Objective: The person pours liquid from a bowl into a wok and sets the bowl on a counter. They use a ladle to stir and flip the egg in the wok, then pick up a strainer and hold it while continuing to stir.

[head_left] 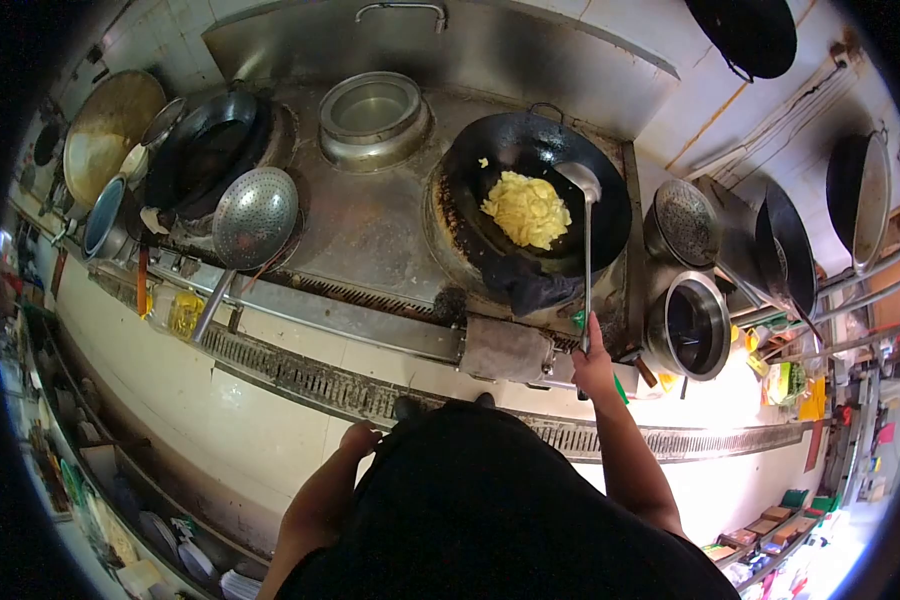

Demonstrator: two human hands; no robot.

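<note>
My right hand (594,368) is closed round the end of a long-handled ladle (588,250). Its bowl rests inside a black wok (470,165), at the right of a heap of yellow scrambled egg (526,209). One small bit of egg lies apart on the wok's left side. A dark folded cloth (530,285) covers part of the wok's near rim. Low beside my black shirt, my left hand (361,438) hangs with its fingers curled in, away from the stove; nothing shows in it.
Left on the stove (355,215) are a perforated skimmer (256,218) and a second dark wok (210,150). A round metal pot (370,108) sits at the back. To the right stand a steel pot (696,325) and a strainer (685,225). A floor drain grate (310,375) runs below.
</note>
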